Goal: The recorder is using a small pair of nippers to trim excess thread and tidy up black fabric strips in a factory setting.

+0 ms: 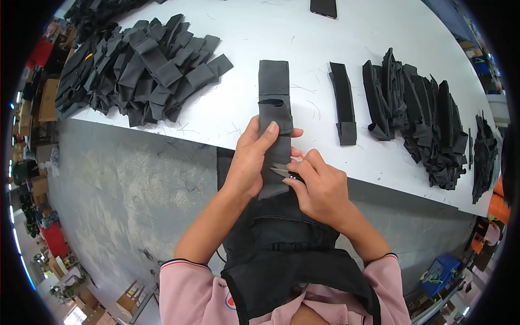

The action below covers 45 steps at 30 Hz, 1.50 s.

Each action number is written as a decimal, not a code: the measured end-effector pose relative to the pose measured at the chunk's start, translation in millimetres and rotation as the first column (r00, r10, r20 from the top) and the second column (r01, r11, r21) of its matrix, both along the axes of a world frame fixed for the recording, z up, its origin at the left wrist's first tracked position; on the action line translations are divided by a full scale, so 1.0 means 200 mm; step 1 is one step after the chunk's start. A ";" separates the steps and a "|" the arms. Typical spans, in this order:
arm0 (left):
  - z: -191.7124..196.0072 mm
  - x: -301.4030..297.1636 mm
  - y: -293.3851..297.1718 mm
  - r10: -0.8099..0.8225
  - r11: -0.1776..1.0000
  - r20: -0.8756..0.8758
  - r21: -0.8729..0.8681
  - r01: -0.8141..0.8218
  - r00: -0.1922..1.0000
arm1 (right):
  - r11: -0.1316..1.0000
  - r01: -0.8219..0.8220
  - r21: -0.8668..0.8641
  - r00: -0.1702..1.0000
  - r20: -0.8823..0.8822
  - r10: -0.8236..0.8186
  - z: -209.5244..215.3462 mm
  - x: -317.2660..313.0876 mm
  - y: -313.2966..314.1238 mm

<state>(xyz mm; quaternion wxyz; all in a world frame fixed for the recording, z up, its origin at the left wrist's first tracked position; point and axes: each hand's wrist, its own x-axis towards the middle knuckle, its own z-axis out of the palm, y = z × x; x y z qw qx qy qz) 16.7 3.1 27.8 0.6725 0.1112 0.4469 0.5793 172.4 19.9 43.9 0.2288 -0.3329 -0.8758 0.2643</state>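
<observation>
My left hand (253, 154) grips a long dark grey fabric strip (274, 79), thumb on top and fingertips showing past its right edge. The strip's far end rests on the white table, and its near end hangs toward my lap. Stitched seams cross it, and a dark slot opens near its upper middle. In my right hand (320, 186) are small thread snips (281, 170), held between thumb and fingers. Their blades point left over the lower part of the strip, slightly apart. Whether they touch the fabric, I cannot tell.
A big heap of grey strips (157, 65) covers the table's (238, 32) left side. One black strip (343, 103) lies right of my work, beside a pile of folded strips (414, 114). A smaller bundle (483, 157) sits far right. A phone (324, 7) lies at the back. Loose threads are scattered about.
</observation>
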 end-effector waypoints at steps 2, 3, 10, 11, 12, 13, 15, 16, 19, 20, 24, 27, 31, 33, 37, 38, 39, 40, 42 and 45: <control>0.00 0.00 0.00 0.000 1.000 -0.008 0.000 0.000 1.000 | 0.999 -0.017 0.048 1.000 -0.009 0.017 -0.01 -0.01 0.00; 0.00 0.00 0.00 0.005 1.000 0.004 -0.001 -0.005 1.000 | 0.999 -0.017 0.047 1.000 -0.008 0.018 -0.02 -0.01 0.00; 0.01 0.00 -0.01 -0.030 0.999 0.039 -0.044 0.032 0.999 | 0.998 0.026 0.058 0.994 -0.112 -0.019 -0.08 0.03 -0.03; 0.00 0.00 -0.02 -0.032 0.999 0.041 -0.043 0.034 0.999 | 0.996 0.075 -0.040 0.976 -0.203 -0.082 -0.09 0.04 -0.03; -0.02 -0.01 -0.02 -0.064 0.998 0.033 -0.026 0.064 0.997 | 0.996 0.077 -0.037 0.976 -0.202 -0.083 -0.09 0.05 -0.03; -0.04 -0.01 -0.03 -0.095 0.995 0.024 -0.010 0.095 0.995 | 0.966 0.127 -0.225 0.949 -0.255 -0.184 -0.08 0.06 -0.02; -0.11 -0.03 -0.03 -0.095 0.991 0.125 -0.085 0.106 0.988 | 0.900 0.166 -0.402 0.910 -0.289 -0.296 -0.09 0.07 0.01; -0.12 -0.03 -0.02 -0.084 0.979 0.224 -0.162 0.122 0.971 | 0.883 0.180 -0.433 0.935 -0.202 -0.290 -0.10 0.06 0.03; -0.03 0.05 -0.10 -0.124 0.989 0.045 -0.075 0.127 0.991 | 0.908 0.181 -0.378 0.953 -0.160 -0.257 -0.12 0.06 0.04; -0.04 0.05 -0.11 -0.163 0.985 0.099 -0.038 0.167 0.982 | 0.930 0.161 -0.330 0.950 -0.204 -0.237 -0.13 0.04 0.05; -0.01 0.06 -0.15 -0.264 0.964 -0.001 -0.047 0.264 0.965 | 0.973 0.141 -0.182 0.943 -0.274 -0.188 -0.28 0.03 0.15; 0.01 0.09 -0.18 -0.193 0.980 -0.073 0.041 0.196 0.979 | 0.980 0.187 -0.069 0.897 -0.395 -0.199 -0.28 -0.01 0.16; -0.05 0.11 -0.23 -0.180 0.984 -0.072 -0.011 0.180 0.981 | 0.764 0.046 -0.644 0.690 -0.532 -0.490 -0.22 -0.03 0.16; -0.06 0.11 -0.23 -0.210 0.975 -0.009 -0.069 0.209 0.978 | 0.639 -0.015 -0.769 0.615 -0.511 -0.600 -0.20 -0.03 0.16; -0.07 0.08 -0.21 -0.333 0.939 -0.052 -0.108 0.327 0.941 | 0.608 0.053 -0.793 0.664 -0.426 -0.615 -0.15 -0.02 0.18; -0.05 0.09 -0.18 -0.209 0.943 -0.568 0.099 0.319 0.796 | 0.493 -0.014 -0.870 0.686 -0.366 -0.628 -0.14 -0.03 0.20; -0.04 0.10 -0.15 0.071 0.869 -0.888 0.278 0.408 0.453 | 0.366 -0.071 -0.928 0.708 -0.305 -0.637 -0.14 -0.03 0.22; -0.02 0.09 -0.14 0.086 0.850 -0.878 0.311 0.425 0.471 | 0.336 -0.068 -0.939 0.730 -0.277 -0.625 -0.16 -0.04 0.24; 0.00 0.06 -0.11 0.141 0.810 -0.926 0.312 0.497 0.351 | 0.200 -0.148 -0.969 0.769 -0.240 -0.593 -0.22 -0.05 0.24; -0.07 0.03 -0.11 0.158 0.792 -0.952 0.281 0.541 0.262 | 0.031 -0.216 -0.976 0.792 -0.193 -0.579 -0.26 -0.03 0.24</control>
